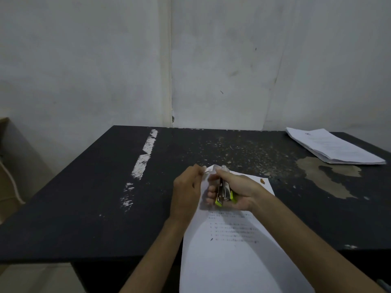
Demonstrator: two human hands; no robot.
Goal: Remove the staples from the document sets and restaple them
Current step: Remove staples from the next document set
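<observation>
1. Two hands meet at one corner. The left hand [186, 187] pinches the raised top corner of the document set [232, 240] and lifts it off the table [84, 197], probably to bring the staple spot up to the tool.
2. The right hand [239, 191] is wrapped round the stapler [224, 193], thumb along its top, fingers curled beneath. The metal nose points away, into the pinched corner. I cannot tell whether it is prying or stapling.
3. The rest of the document set lies flat beneath the stapler and runs back toward the person, overhanging the table's near edge.
4. A small brown scrap [262, 180] sits on the sheet just right of the stapler.
5. A paper stack [334, 146] waits well to the right of and beyond the stapler, apart from the work. It is likely other sets.
6. The table is black and badly worn, with a white streak [146, 153] left of the stapler, a bare tan patch [330, 176] to its right and pale flecks beyond it.
7. A pale, stained wall [211, 60] stands beyond the stapler. A cardboard box [8, 166] sits far to its left, off the table.
</observation>
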